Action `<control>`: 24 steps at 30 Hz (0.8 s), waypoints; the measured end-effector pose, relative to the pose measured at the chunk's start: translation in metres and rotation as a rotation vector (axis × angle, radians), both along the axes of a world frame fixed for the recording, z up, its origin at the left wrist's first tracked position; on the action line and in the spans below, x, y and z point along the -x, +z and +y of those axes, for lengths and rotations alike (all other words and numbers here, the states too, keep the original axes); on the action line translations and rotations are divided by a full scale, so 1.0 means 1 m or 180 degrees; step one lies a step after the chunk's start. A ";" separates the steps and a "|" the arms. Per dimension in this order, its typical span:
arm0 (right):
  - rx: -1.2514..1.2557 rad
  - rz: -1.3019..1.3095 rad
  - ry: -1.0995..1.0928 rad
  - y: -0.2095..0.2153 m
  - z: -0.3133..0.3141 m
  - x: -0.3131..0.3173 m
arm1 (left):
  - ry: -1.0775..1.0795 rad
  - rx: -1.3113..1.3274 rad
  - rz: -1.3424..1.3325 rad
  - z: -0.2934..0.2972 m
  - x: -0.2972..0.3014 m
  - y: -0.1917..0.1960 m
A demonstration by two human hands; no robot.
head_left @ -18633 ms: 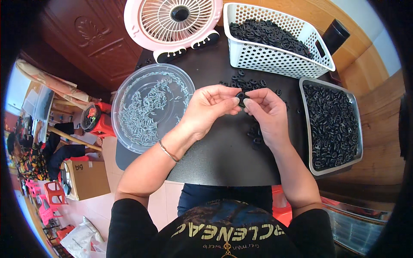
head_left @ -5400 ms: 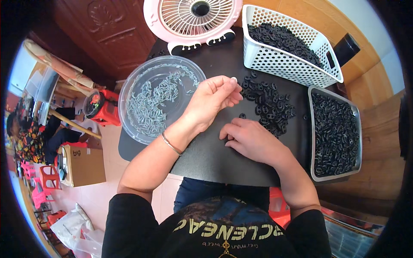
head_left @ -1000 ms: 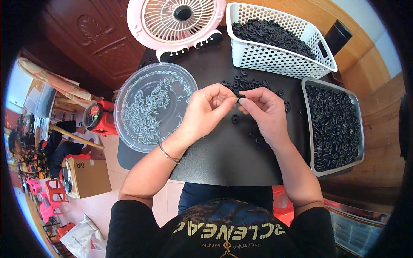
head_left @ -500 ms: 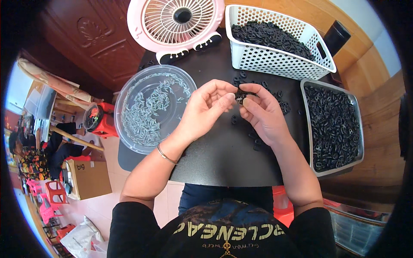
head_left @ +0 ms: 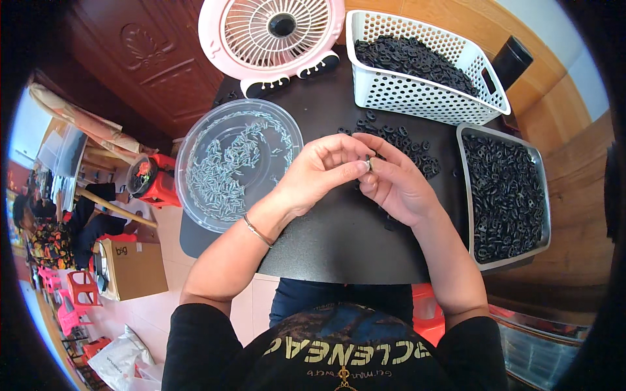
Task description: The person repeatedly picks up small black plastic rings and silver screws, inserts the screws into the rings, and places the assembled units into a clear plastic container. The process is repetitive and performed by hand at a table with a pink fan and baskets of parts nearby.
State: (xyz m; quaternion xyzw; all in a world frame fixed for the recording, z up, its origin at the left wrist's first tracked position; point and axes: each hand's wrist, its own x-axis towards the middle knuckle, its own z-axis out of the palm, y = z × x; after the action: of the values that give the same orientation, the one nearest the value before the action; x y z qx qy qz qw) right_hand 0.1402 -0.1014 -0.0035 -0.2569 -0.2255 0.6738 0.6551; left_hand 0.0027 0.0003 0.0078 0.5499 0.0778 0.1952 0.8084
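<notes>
A small dark piece (head_left: 371,162) is located at the fingertips, where the left hand (head_left: 316,174) and the right hand (head_left: 407,186) meet above the bench (head_left: 339,244). Neither hand has the advantage of distance: the left thumb tip bears on the piece from the left, and the right thumb lies against it from the right. The fingers of the right hand are drawn narrow and appear to pinch the piece. The fingers of the left hand are also narrow; whether they grip the piece or only touch it cannot be told. The long axis cannot be determined (the fingertips cover most of the outline).

Supply positions, relative to the fingers:
- Left: metal pins (head_left: 215,179) in a clear round tub (head_left: 264,179); the left hand is nearer.
- Just beyond and to the right: loose black pieces (head_left: 409,148) on the bench; the right hand is nearer.
- Farther right, well apart: a metal tray (head_left: 465,195) filled with similar pieces.
- Far side, to the right: a white basket (head_left: 411,104), also holding black pieces.
</notes>
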 end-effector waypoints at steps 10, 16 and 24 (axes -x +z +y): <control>-0.0206 -0.2131 -0.1246 0.003 -0.002 0.003 | 0.0294 0.0031 0.0175 0.005 0.002 -0.004; -0.0707 -0.3113 -0.1855 0.004 -0.001 0.008 | 0.0318 0.0155 0.0233 0.004 0.002 -0.001; -0.0831 -0.3772 -0.2251 0.003 0.002 0.008 | 0.0465 -0.0135 0.0354 0.005 0.002 -0.003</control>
State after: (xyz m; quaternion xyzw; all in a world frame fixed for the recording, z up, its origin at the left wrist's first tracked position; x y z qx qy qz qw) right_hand 0.1324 -0.0991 -0.0003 -0.5581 -0.5265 0.1343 0.6272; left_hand 0.0002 0.0054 0.0046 0.5697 0.1584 0.2244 0.7746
